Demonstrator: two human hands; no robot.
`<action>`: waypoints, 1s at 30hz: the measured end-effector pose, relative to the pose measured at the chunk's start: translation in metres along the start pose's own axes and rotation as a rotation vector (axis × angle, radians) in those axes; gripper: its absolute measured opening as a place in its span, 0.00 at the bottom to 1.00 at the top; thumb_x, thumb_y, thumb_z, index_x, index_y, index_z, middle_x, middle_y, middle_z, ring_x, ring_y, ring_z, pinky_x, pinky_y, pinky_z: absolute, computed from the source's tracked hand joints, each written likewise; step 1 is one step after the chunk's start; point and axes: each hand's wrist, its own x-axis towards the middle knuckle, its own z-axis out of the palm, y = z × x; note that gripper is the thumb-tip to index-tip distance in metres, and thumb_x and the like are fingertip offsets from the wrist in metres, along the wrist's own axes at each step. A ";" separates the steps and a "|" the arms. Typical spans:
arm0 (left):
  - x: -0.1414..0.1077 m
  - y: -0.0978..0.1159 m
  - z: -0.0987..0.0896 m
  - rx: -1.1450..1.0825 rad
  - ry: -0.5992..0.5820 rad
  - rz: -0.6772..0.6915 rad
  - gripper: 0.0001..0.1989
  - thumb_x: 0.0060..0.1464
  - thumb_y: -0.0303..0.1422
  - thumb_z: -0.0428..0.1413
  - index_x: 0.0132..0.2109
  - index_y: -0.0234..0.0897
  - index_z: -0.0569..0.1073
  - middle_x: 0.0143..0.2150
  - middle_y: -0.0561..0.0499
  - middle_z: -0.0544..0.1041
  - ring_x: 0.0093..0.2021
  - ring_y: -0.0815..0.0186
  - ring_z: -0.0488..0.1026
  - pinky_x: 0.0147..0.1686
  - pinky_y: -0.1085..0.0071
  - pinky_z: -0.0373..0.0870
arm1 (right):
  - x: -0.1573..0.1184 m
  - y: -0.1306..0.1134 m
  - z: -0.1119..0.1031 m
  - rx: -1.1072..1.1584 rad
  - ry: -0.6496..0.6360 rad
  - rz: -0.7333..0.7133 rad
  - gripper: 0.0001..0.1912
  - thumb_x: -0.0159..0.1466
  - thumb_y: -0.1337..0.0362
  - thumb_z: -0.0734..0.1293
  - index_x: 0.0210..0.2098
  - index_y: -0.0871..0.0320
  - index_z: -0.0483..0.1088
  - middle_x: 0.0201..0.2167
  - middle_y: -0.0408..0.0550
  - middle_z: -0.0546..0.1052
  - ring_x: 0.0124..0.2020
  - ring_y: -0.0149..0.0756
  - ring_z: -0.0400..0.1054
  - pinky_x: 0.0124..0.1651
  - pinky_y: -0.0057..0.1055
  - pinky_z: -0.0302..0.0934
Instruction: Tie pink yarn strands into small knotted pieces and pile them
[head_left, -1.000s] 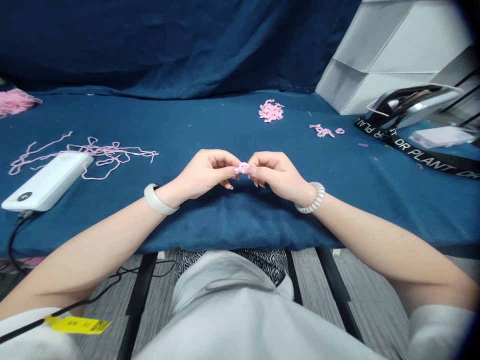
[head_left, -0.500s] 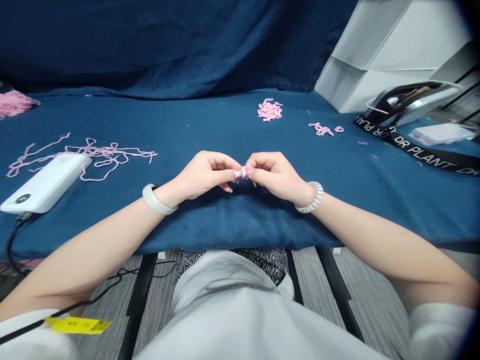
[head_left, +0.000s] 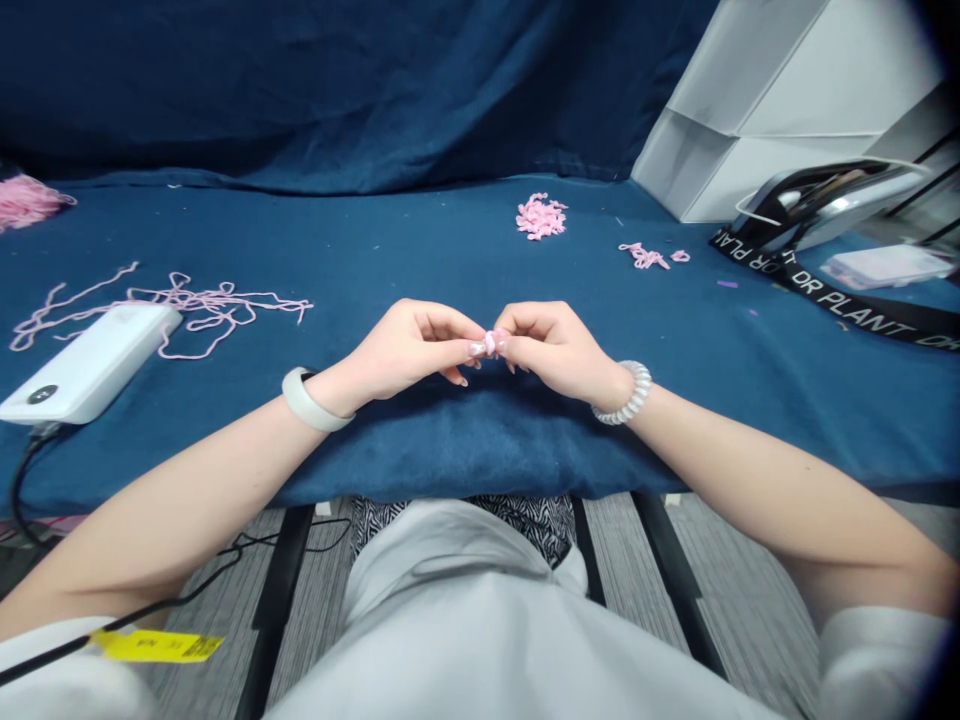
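Note:
Between my fingertips, above the front part of the blue cloth, is a small piece of pink yarn (head_left: 490,343). My left hand (head_left: 420,350) pinches it from the left with thumb and forefinger. From the other side, the thumb and forefinger of my right hand (head_left: 555,348) grip the same piece. Fingertips cover most of it, so its exact shape is hard to make out. Beyond my hands a heap of short pink yarn pieces (head_left: 541,216) lies on the cloth, with a few more yarn pieces (head_left: 643,256) to its right.
Long tangled pink yarn (head_left: 217,305) lies at left, partly under a white power bank (head_left: 94,365) with a black cable. A pink yarn bundle (head_left: 30,203) is at the far left. White boxes (head_left: 780,175) and a lettered black strap (head_left: 840,300) are at right.
Both hands keep their pinch on the yarn piece in nearly the same place. The whole view has shifted very slightly; nothing on the cloth has visibly moved.

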 end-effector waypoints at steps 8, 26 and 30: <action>-0.001 0.004 0.003 -0.009 0.012 -0.011 0.06 0.49 0.31 0.63 0.33 0.32 0.79 0.29 0.49 0.79 0.27 0.71 0.75 0.24 0.78 0.75 | -0.001 0.003 -0.002 0.025 -0.020 -0.009 0.13 0.59 0.59 0.66 0.24 0.63 0.67 0.17 0.42 0.68 0.19 0.25 0.58 0.23 0.24 0.53; -0.003 0.009 0.008 0.119 0.176 -0.041 0.09 0.45 0.34 0.63 0.31 0.30 0.77 0.28 0.48 0.79 0.27 0.68 0.75 0.25 0.75 0.75 | -0.001 0.000 -0.001 -0.255 0.104 -0.075 0.17 0.63 0.57 0.64 0.23 0.62 0.67 0.18 0.41 0.67 0.22 0.25 0.55 0.28 0.26 0.50; -0.002 0.007 0.006 0.093 0.208 -0.023 0.09 0.45 0.33 0.64 0.31 0.31 0.77 0.29 0.49 0.79 0.26 0.70 0.75 0.25 0.76 0.74 | 0.000 -0.001 -0.002 -0.215 0.154 -0.060 0.18 0.62 0.59 0.65 0.20 0.62 0.66 0.17 0.41 0.66 0.21 0.25 0.56 0.27 0.26 0.51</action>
